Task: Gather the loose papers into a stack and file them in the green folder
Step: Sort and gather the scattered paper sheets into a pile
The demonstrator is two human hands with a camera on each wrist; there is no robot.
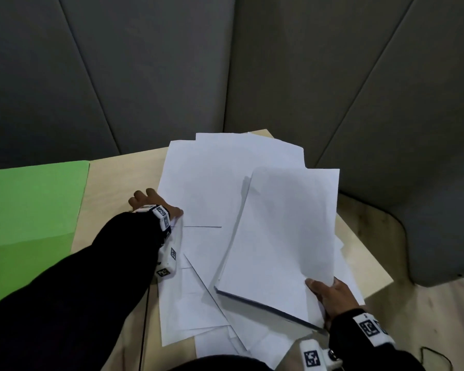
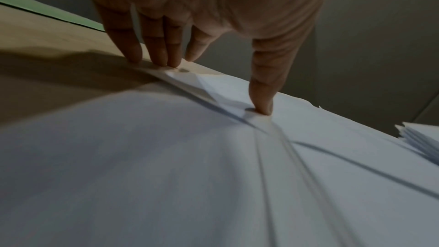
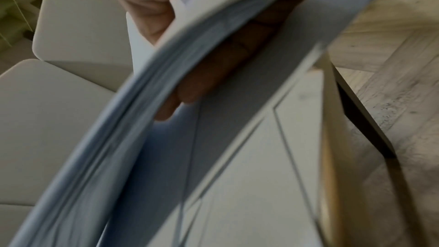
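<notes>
A green folder (image 1: 32,207) lies closed at the table's left; its edge (image 2: 47,10) shows in the left wrist view. Several loose white sheets (image 1: 212,178) overlap across the table's middle. My left hand (image 1: 160,204) stands at their left edge: straight fingers (image 2: 154,57) touch the edge and the thumb (image 2: 261,99) presses down on a sheet. My right hand (image 1: 330,295) grips the near right corner of a gathered paper stack (image 1: 279,236), thumb on top and fingers (image 3: 202,82) underneath. The stack (image 3: 118,138) is lifted and bends above the loose sheets.
The light wooden table (image 1: 118,183) ends close behind and to the right of the papers. Grey padded walls (image 1: 145,76) stand behind it, with a grey seat (image 1: 426,183) at the right. Wood floor (image 1: 413,317) with a dark cable (image 1: 434,354) lies lower right.
</notes>
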